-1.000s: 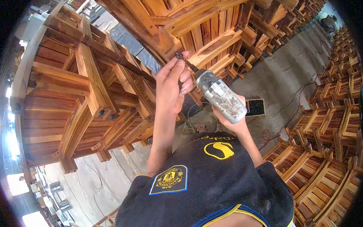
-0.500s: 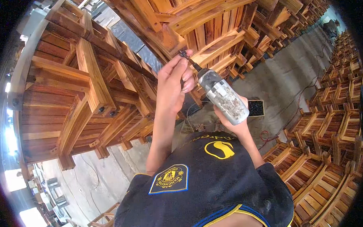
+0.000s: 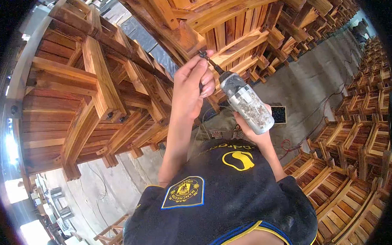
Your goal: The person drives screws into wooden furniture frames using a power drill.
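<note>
My right hand (image 3: 253,130) is closed around a worn, grey-and-black power driver (image 3: 249,104), its grip hidden under the body. The driver's narrow bit points away from me, up and to the left in the view. At the bit's tip my left hand (image 3: 193,81) pinches a small dark fastener (image 3: 203,54) between thumb and finger. Another dark bit shows between the curled fingers, too small to name. Just beyond the fingertips is the wooden frame (image 3: 188,36) of an upturned piece of slatted furniture.
Wooden furniture with bolted legs (image 3: 100,89) stands close on my left. A box of small black pieces (image 3: 280,115) lies on the concrete floor (image 3: 296,91). A red cord (image 3: 287,144) runs along the floor. Rows of slatted wooden pieces (image 3: 348,160) line the right side.
Both hands have shifted slightly right with the driver and fastener, keeping the same grips. The bit's tip stays at the fastener.
</note>
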Demonstrator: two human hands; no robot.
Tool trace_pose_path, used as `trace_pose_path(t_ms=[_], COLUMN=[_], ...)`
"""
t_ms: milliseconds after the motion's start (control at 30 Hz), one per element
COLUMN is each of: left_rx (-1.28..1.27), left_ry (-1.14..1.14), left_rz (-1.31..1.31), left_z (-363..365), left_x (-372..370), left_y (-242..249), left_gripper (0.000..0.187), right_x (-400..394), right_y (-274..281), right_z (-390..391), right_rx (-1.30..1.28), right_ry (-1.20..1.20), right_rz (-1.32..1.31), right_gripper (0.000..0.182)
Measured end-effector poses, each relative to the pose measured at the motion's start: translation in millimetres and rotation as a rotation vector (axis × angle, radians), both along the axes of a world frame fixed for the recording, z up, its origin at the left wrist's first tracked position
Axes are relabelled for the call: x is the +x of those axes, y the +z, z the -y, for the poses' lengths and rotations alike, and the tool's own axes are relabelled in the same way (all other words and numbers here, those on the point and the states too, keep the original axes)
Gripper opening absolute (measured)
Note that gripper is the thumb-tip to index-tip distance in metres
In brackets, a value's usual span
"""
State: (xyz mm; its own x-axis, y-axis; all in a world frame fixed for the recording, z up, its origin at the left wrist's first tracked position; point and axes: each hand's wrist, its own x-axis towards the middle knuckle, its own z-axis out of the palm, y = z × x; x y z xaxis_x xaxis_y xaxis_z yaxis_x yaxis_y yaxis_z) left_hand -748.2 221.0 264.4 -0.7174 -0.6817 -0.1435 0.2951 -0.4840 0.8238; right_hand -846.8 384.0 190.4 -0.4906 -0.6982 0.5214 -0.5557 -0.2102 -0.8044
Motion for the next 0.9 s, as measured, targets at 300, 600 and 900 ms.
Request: trace_pose_path(t_ms=[300,600,900], left_rx=[-0.155,-0.680,-0.896], left_ry=[-0.029,0.538,0.364], left_rz=[0.175,0.327,0.454], left_z=[4.1,78.9,120.3], left_x=[12.2,22.8,-6.9], left_y=[0.9,51.5,46.0], left_gripper=[0.025,0.031,0.030], right_x=[-2.6,-5.6,-1.2], right_y=[2.4,6.5,-12.4], right_z=[-1.6,-1.0,-3.2], right_rx=[0.044,0.014,0.042], right_ry=[0.029,0.070,-0.023], right_rz=[0.063,-0.024,-0.126], right_gripper=[0.024,0.041,0.032])
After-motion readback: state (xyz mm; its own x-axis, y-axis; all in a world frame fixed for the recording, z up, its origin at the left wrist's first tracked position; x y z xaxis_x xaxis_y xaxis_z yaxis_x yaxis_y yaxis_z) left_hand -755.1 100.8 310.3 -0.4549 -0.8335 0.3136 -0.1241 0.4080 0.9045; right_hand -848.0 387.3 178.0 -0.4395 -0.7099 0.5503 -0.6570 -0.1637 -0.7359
